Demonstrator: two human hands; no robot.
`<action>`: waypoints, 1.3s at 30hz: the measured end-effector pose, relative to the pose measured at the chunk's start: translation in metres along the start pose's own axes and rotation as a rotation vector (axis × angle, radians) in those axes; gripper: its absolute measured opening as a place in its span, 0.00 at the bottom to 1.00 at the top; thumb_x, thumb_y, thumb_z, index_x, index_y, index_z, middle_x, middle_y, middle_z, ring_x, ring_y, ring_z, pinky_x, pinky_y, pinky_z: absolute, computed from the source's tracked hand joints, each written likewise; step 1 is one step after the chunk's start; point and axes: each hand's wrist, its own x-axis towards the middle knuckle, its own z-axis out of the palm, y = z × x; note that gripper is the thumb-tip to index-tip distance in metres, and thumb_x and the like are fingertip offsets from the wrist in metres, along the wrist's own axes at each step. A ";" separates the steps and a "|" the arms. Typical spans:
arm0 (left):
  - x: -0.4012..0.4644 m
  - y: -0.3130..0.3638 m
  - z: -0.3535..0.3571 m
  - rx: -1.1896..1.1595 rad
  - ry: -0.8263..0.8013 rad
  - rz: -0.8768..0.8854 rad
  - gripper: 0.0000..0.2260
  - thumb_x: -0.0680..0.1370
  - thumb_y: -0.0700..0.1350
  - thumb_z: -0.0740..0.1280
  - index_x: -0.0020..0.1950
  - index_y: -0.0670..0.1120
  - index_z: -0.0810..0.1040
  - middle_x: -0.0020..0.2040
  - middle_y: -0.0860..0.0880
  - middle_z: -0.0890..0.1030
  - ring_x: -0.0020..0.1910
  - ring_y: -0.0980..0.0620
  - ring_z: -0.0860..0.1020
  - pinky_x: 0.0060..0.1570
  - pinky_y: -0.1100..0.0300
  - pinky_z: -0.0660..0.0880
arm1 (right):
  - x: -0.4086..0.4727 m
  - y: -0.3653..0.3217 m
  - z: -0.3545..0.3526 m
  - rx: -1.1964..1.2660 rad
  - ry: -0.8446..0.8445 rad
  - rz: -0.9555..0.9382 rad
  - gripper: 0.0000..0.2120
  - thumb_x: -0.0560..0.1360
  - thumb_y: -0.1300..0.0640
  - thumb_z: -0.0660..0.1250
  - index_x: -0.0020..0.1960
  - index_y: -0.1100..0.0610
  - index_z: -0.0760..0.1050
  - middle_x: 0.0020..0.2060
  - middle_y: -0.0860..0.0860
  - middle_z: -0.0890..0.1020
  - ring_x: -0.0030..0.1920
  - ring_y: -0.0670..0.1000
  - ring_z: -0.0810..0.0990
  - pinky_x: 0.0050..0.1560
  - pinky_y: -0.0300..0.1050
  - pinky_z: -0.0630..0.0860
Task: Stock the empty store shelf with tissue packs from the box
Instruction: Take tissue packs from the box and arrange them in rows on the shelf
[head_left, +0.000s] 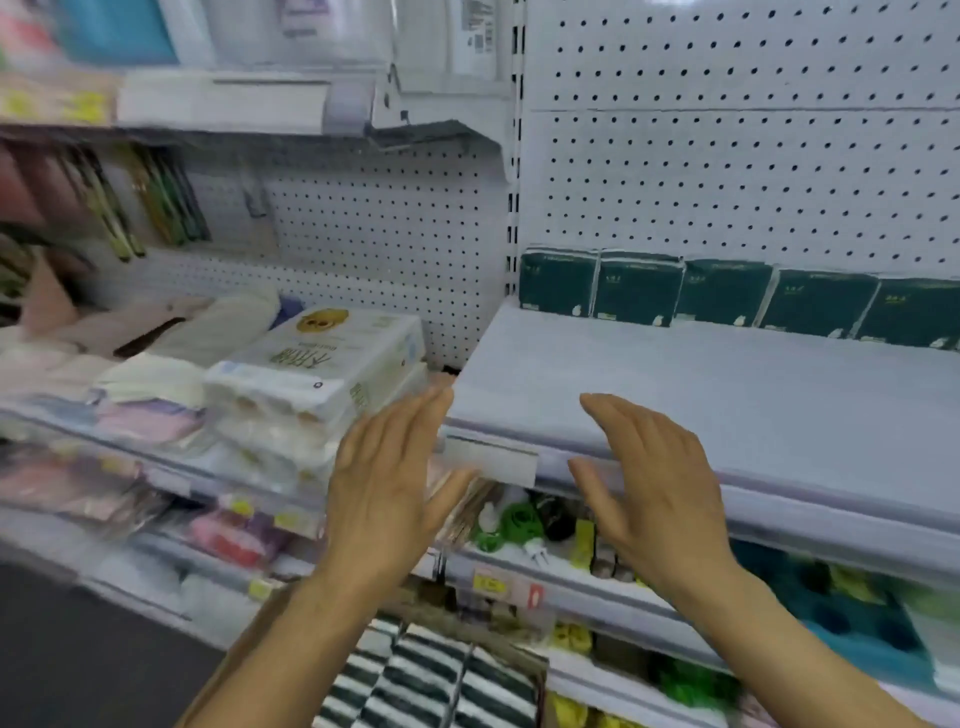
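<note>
Both my left hand (384, 488) and right hand (649, 493) hover released, holding nothing, before the shelf (701, 395); five dark green tissue packs (724, 293) line its back.

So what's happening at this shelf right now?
A person is stocking a store shelf with dark green tissue packs. Five packs stand in a row along the back against the pegboard; the front of the shelf is bare. Both hands are open and hold nothing: the left hand and the right hand hover at the shelf's front edge, palms facing each other. No box can be seen from this view.
</note>
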 end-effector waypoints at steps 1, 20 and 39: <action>-0.020 -0.003 -0.009 0.024 -0.002 0.000 0.27 0.78 0.58 0.64 0.73 0.46 0.70 0.68 0.48 0.75 0.65 0.46 0.74 0.65 0.46 0.69 | -0.012 -0.013 0.002 0.032 -0.016 -0.025 0.22 0.78 0.46 0.58 0.69 0.54 0.70 0.63 0.52 0.77 0.61 0.53 0.73 0.58 0.47 0.68; -0.309 -0.099 -0.021 0.161 -0.772 -0.918 0.33 0.81 0.58 0.62 0.80 0.57 0.48 0.60 0.48 0.77 0.45 0.49 0.79 0.39 0.54 0.76 | -0.155 -0.121 0.189 0.195 -0.950 -0.184 0.21 0.81 0.48 0.57 0.74 0.49 0.63 0.67 0.49 0.72 0.64 0.51 0.73 0.54 0.48 0.75; -0.378 -0.177 0.065 0.607 -1.359 -1.085 0.30 0.78 0.68 0.56 0.71 0.48 0.67 0.66 0.46 0.75 0.66 0.45 0.70 0.61 0.49 0.65 | -0.134 -0.134 0.414 -0.167 -1.129 -0.293 0.20 0.78 0.53 0.62 0.65 0.64 0.68 0.61 0.62 0.75 0.62 0.61 0.72 0.55 0.50 0.73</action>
